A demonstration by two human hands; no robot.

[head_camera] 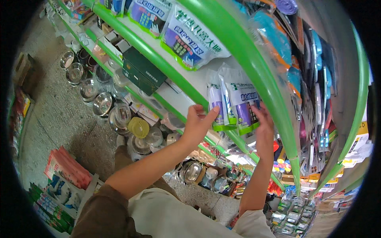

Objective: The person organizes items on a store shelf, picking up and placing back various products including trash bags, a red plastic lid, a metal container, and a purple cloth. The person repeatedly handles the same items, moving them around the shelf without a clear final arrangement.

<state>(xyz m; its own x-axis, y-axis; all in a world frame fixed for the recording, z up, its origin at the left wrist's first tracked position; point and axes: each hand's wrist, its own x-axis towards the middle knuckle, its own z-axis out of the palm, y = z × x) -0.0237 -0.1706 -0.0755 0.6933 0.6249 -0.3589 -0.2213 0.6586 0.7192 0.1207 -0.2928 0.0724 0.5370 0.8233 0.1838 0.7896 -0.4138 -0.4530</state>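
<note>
Several clear plastic packets (241, 102) with purple contents, green lower edges and printed writing stand close together at a green-edged white shelf. My left hand (199, 123) is on their left, its thumb against the leftmost packet (216, 104) and its fingers apart, with nothing between them. On the other side, my right hand (263, 119) has its fingertips at the right edge of the rightmost packet. Blur hides whether those fingers grip it. Larger packs of the same kind (190, 38) stand farther along that shelf.
Thick green shelf rails (253, 59) curve above and beside my hands. A dark green box (144, 71) sits on a lower level. Metal bowls (102, 104) and a yellow-green container (138, 127) stand near the floor. Hanging packaged goods (315, 89) fill the right side; pink packs (70, 168) are lower left.
</note>
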